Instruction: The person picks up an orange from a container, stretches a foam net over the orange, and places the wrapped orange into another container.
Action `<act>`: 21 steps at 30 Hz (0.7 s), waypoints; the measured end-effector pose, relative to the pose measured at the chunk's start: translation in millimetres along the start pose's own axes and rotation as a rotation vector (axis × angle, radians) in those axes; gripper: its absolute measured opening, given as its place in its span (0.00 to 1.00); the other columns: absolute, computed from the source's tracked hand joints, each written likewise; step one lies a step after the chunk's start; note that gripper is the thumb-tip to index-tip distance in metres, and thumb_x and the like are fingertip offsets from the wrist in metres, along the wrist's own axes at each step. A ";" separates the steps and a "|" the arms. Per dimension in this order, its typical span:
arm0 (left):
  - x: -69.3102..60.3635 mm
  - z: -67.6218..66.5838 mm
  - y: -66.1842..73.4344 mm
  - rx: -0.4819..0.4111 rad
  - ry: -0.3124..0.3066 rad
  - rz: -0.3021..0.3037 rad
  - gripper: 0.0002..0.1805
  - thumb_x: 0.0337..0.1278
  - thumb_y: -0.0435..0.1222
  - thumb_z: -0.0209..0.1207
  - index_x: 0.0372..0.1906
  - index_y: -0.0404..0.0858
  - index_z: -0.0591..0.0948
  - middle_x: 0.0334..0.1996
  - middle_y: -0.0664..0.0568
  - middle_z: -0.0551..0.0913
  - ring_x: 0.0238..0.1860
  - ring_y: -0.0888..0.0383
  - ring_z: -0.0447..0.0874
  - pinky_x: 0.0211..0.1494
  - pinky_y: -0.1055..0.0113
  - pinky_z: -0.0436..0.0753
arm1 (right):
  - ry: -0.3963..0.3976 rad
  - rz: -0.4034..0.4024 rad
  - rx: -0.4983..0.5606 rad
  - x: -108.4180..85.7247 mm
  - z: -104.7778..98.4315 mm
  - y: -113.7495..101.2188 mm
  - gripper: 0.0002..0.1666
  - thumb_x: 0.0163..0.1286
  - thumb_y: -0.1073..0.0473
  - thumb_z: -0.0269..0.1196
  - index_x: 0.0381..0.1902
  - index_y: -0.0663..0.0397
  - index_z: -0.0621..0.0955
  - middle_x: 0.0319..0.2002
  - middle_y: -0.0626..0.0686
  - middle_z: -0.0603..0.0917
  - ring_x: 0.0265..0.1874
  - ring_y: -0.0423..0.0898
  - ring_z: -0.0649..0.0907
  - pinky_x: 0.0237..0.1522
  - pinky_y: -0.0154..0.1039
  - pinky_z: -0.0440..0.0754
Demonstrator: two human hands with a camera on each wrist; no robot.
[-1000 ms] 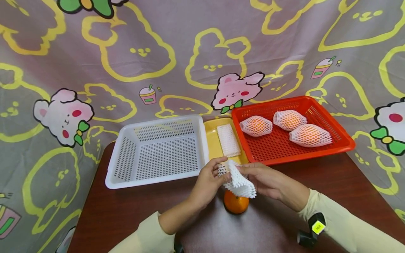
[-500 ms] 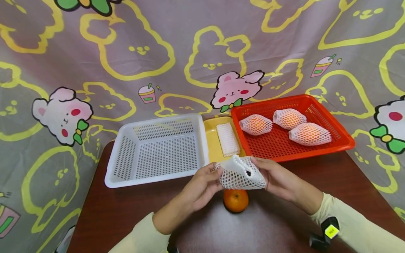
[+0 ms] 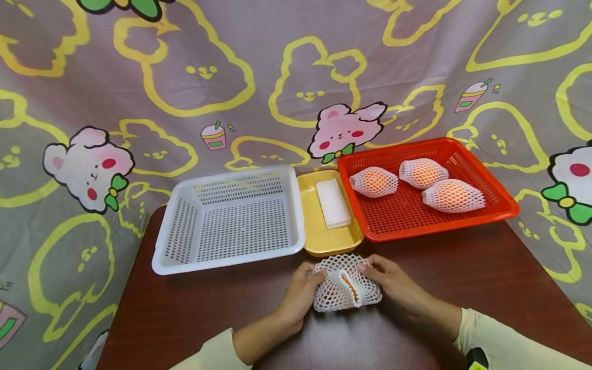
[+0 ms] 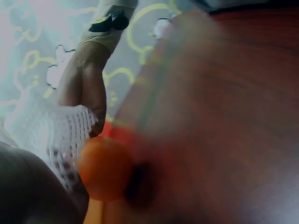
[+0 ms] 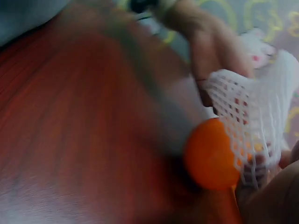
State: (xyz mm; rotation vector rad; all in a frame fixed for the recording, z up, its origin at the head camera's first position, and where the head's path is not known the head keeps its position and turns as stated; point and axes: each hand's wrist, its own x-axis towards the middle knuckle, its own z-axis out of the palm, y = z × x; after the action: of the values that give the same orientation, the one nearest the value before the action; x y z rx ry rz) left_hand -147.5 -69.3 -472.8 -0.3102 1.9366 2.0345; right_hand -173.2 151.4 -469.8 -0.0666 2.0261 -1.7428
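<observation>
My left hand (image 3: 296,300) and right hand (image 3: 395,282) grip opposite sides of a white foam fruit net (image 3: 329,292), stretching it wide between them, thumbs on top. Directly beneath it is an orange (image 4: 105,169), mostly covered in the head view, with a strip of peel showing through the net's slit-like opening. Both wrist views show the orange (image 5: 210,154) standing on the table, its lower part outside the net. Whether the net's rim touches the fruit I cannot tell.
A white basket (image 3: 296,252) stands at the back left. Next to it, a yellow tray (image 3: 319,241) bears folded foam nets (image 3: 334,203). The red basket (image 3: 365,231) on the right holds three netted oranges (image 3: 453,196). A patterned cloth (image 3: 259,61) hangs behind the brown table (image 3: 199,318).
Both hands have spread the foam net open and brought it down towards me, over the orange. The fruit, visible below the net before, is now nearly hidden in the head view.
</observation>
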 end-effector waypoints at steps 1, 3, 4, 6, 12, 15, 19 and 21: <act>-0.1 0.9 -4.7 0.033 0.026 0.010 0.11 0.70 0.36 0.55 0.47 0.32 0.73 0.32 0.53 0.79 0.32 0.61 0.78 0.38 0.70 0.78 | 0.037 -0.018 -0.031 0.6 4.1 4.9 0.15 0.77 0.55 0.59 0.44 0.65 0.75 0.37 0.49 0.79 0.37 0.39 0.77 0.42 0.32 0.75; -0.1 2.0 -12.7 0.097 0.058 0.022 0.09 0.71 0.35 0.54 0.46 0.32 0.71 0.33 0.50 0.80 0.33 0.60 0.78 0.39 0.68 0.78 | 0.103 -0.049 -0.100 1.9 10.7 14.4 0.13 0.77 0.57 0.60 0.43 0.64 0.75 0.38 0.51 0.78 0.38 0.39 0.76 0.42 0.31 0.74; 0.0 2.2 -16.1 0.138 0.071 0.037 0.09 0.72 0.35 0.53 0.46 0.32 0.71 0.35 0.49 0.81 0.36 0.59 0.78 0.42 0.67 0.78 | 0.135 -0.059 -0.132 2.4 13.4 18.2 0.12 0.77 0.58 0.60 0.43 0.64 0.75 0.38 0.51 0.77 0.38 0.39 0.75 0.42 0.31 0.73; -0.3 2.2 -21.0 0.232 0.080 0.058 0.08 0.73 0.35 0.52 0.45 0.33 0.70 0.37 0.47 0.81 0.40 0.57 0.78 0.46 0.63 0.78 | 0.177 -0.071 -0.194 3.2 18.0 25.1 0.10 0.77 0.57 0.59 0.42 0.60 0.74 0.36 0.51 0.77 0.38 0.40 0.74 0.41 0.31 0.71; -2.3 3.2 -24.1 0.409 0.081 0.088 0.07 0.77 0.36 0.50 0.43 0.35 0.67 0.36 0.47 0.77 0.43 0.52 0.76 0.53 0.53 0.76 | 0.205 -0.092 -0.233 4.7 25.2 36.2 0.09 0.81 0.58 0.54 0.40 0.57 0.70 0.30 0.49 0.72 0.32 0.40 0.72 0.36 0.32 0.70; -1.4 5.0 -24.1 0.382 0.080 0.092 0.07 0.77 0.36 0.49 0.44 0.35 0.68 0.37 0.47 0.78 0.45 0.53 0.76 0.56 0.52 0.75 | 0.228 -0.085 -0.211 6.1 28.8 37.3 0.09 0.81 0.59 0.53 0.39 0.59 0.70 0.31 0.49 0.72 0.33 0.39 0.72 0.37 0.32 0.70; 1.7 9.2 -26.4 0.324 0.102 0.099 0.05 0.76 0.33 0.48 0.43 0.34 0.68 0.39 0.46 0.78 0.47 0.53 0.75 0.57 0.54 0.74 | 0.272 -0.053 -0.216 7.8 33.4 35.3 0.10 0.83 0.57 0.51 0.42 0.59 0.70 0.34 0.51 0.75 0.37 0.41 0.74 0.39 0.33 0.71; 2.8 12.0 -26.7 0.287 0.124 0.099 0.06 0.76 0.34 0.47 0.44 0.34 0.69 0.41 0.44 0.80 0.49 0.52 0.76 0.58 0.55 0.74 | 0.307 -0.052 -0.221 9.7 35.5 33.2 0.11 0.83 0.57 0.49 0.44 0.60 0.69 0.36 0.52 0.77 0.39 0.43 0.75 0.41 0.33 0.73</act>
State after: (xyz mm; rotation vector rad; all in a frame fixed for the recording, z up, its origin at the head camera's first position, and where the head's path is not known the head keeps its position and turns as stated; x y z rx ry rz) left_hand -139.5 -56.2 -498.0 -0.2824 2.3265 1.7978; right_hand -160.0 121.9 -507.4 0.0839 2.4535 -1.6337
